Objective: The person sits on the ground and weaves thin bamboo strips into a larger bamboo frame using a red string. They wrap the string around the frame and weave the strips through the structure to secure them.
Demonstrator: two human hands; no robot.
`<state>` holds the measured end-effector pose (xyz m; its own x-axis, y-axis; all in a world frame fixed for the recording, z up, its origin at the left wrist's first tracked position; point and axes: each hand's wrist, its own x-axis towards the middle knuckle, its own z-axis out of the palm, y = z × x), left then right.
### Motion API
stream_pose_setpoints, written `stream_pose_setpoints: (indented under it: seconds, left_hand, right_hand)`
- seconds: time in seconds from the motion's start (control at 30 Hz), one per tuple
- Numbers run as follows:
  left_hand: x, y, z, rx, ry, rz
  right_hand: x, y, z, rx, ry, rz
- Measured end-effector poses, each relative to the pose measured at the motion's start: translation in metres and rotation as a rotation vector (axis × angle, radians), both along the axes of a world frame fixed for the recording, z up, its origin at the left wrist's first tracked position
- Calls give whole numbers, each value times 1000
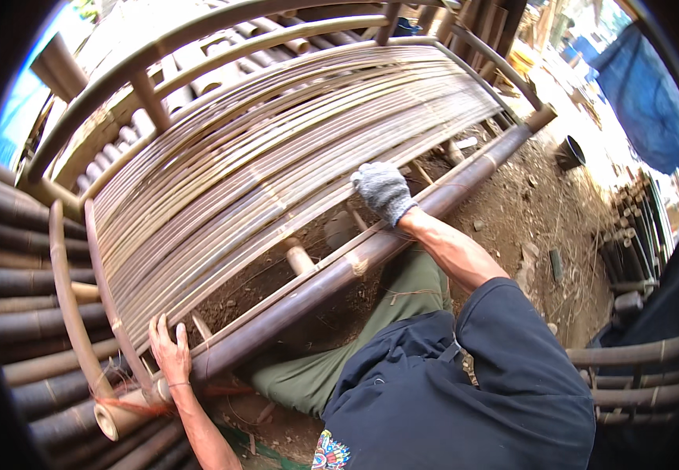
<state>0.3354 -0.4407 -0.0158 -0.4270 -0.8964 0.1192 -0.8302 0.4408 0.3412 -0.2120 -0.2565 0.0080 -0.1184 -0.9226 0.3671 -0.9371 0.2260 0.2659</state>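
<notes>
The slats (pixel 277 180) are striped tan and brown, the glove (pixel 385 193) grey.

My arms (pixel 458 249) reach out, well apart
My bare left hand (pixel 170 350) has fingers extended; my grey knit-gloved right hand (pixel 384 190) is curled.

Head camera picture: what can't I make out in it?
All in the head view:
Whether the right hand grips anything: hidden by its own gloved, curled fingers.
The full colourful shirt print: cut off by the lower edge.
The blue tarp's outer edge: lost at the dark lens rim.
The black bucket's inside: too small and dark.
</notes>
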Motion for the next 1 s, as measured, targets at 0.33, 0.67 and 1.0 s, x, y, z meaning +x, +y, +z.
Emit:
stream_pose_setpoints:
  seconds: [0.33, 0.67, 1.0]
  left_hand:
    - [23, 22, -9, -99, 185, -90]
    - [51, -13, -17, 34, 406, -11]
    - [45, 4, -7, 25, 303, -84]
  right_hand:
    - [27, 56, 31, 75, 42, 27]
    - [23, 43, 34, 247, -316, -150]
    - [-4, 39, 40, 492, -199, -95]
